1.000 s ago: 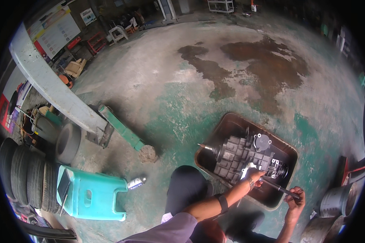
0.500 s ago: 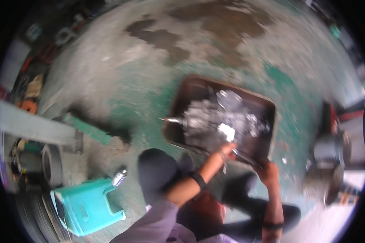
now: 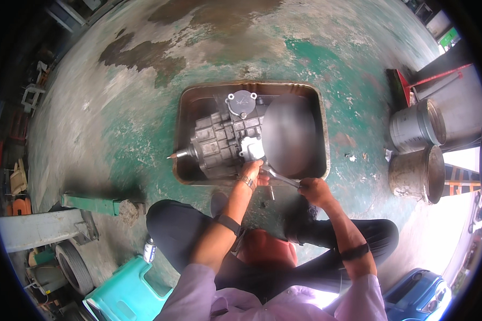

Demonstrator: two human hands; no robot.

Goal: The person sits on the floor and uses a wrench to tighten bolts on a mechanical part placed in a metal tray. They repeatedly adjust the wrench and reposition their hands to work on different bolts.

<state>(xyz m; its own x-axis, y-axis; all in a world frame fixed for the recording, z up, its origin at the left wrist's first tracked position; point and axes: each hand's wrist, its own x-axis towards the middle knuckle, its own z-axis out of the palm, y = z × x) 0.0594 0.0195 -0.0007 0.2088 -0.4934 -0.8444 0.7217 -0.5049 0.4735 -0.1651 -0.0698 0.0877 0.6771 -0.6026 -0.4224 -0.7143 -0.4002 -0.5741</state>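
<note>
A grey metal gearbox point(image 3: 219, 136) lies in a shallow brown metal tray point(image 3: 183, 115) on the floor before me. Its shaft point(image 3: 182, 153) sticks out past the tray's left edge, and a round cover point(image 3: 242, 103) tops the far side. My right hand point(image 3: 316, 191) is closed around the handle of a wrench point(image 3: 285, 179) at the tray's near edge. Bent over the wrench's head, against the gearbox's near side, is my left hand point(image 3: 253, 170), its fingers partly hidden. A smooth blurred oval covers the gearbox's right end.
A red stool point(image 3: 265, 249) is between my legs. At the left stand a turquoise stool point(image 3: 126, 291), a spray can point(image 3: 149, 250), a tyre point(image 3: 74, 266) and a green-and-grey lift arm point(image 3: 91, 204). Two buckets point(image 3: 416, 174) stand at the right, with a blue object point(image 3: 420, 294) low right.
My view has swung, so the tray and gearbox appear further left and straighter. The blur has mostly cleared. Both hands stay at the wrench; its handle now slopes less steeply.
</note>
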